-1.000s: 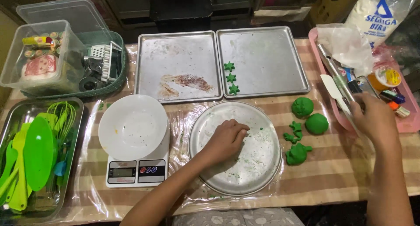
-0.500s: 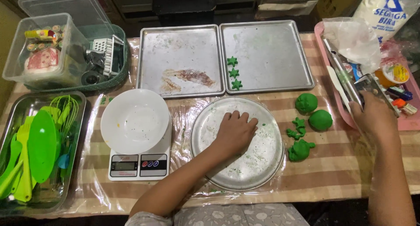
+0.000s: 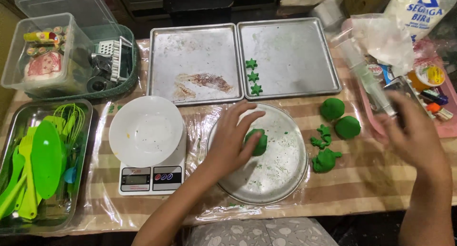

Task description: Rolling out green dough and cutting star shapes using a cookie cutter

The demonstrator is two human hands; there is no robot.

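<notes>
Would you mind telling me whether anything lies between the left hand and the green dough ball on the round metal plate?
Nothing visible does. The left hand already rests on the green dough ball, fingers curled over its top, on the round metal plate. The right hand is off by the pink tray, blurred.

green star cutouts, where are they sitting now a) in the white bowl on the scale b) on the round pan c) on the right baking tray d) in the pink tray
c: the three green star cutouts lie in a column along the left edge of the right baking tray.
</notes>
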